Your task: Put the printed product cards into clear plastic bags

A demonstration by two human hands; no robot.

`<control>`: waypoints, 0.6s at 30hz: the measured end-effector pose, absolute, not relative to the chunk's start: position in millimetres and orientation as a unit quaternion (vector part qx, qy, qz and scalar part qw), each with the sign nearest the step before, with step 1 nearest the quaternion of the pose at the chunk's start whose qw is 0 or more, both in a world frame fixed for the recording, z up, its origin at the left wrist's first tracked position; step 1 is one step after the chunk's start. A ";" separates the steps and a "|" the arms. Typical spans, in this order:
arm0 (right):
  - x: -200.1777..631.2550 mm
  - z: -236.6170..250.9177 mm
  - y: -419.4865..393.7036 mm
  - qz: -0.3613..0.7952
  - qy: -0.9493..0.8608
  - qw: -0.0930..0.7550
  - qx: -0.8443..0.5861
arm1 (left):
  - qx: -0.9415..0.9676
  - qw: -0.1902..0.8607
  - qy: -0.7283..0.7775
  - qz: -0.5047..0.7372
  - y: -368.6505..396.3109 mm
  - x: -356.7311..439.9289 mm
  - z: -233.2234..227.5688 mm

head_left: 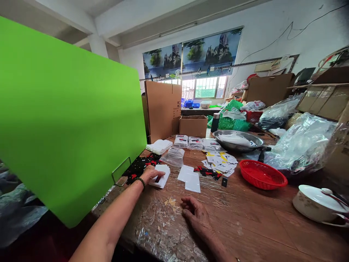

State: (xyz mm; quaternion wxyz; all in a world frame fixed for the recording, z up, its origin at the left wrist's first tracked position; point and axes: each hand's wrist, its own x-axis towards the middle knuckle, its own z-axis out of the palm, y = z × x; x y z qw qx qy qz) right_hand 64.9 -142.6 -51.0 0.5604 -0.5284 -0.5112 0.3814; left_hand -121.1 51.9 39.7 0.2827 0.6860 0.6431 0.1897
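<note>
My left hand (149, 174) is over a stack of white cards (163, 183), its fingers pointing right. A small black piece (158, 179) shows under its fingers, on the top card; the fingertips hide part of it. My right hand (197, 216) rests on the table with fingers loosely bent and apart, and nothing visible in it. Between the hands and farther back lie a few loose white cards (192, 182). Black and red pieces (208, 171) are scattered beyond them, with one black piece (224, 182) lying apart. More such pieces (143, 163) spread behind my left hand.
A green panel (81, 109) stands along the left, near a metal wire frame (121, 171). Farther back are bagged cards (181, 141), yellow-and-white cards (222, 162) and a cardboard box (193, 125). On the right stand a metal basin (237, 145), a red basket (263, 180) and a lidded pot (313, 211).
</note>
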 end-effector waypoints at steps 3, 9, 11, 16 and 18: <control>65.3 -52.0 -142.8 0.382 -0.510 0.558 -0.531 | 0.692 0.272 0.645 0.176 48.1 -118.2 42.2; 65.5 -54.0 -142.7 0.376 -0.517 0.557 -0.530 | 0.696 0.250 0.654 0.163 40.8 -108.7 45.2; 65.1 -54.0 -142.4 0.377 -0.515 0.558 -0.530 | 0.696 0.244 0.656 0.162 39.9 -107.2 45.3; 64.7 -49.0 -142.9 0.384 -0.513 0.562 -0.523 | 0.692 0.238 0.660 0.169 41.3 -108.3 48.3; 64.7 -45.3 -143.7 0.381 -0.511 0.563 -0.525 | 0.693 0.236 0.659 0.174 40.3 -109.8 52.6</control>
